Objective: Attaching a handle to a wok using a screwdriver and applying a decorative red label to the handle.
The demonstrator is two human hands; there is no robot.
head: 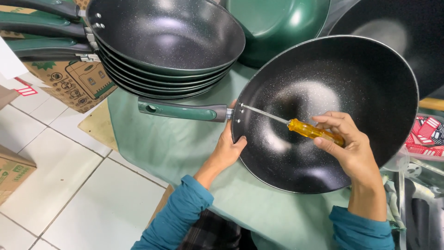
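A black speckled wok (370, 78) with a green handle (180, 110) lies tilted on a pale green cloth (175, 148). My left hand (227, 149) grips the wok's rim just below where the handle joins. My right hand (348, 141) holds a screwdriver (307, 129) by its amber handle. The thin metal shaft reaches across the inside of the wok, and its tip rests at the handle joint on the inner wall.
A stack of several similar woks (166, 41) with green handles stands at the upper left. Another green wok (277, 23) and a black one (407, 23) sit behind. Cardboard boxes (76, 81) rest on the white tiled floor (69, 180). Red patterned packaging (425, 136) lies at right.
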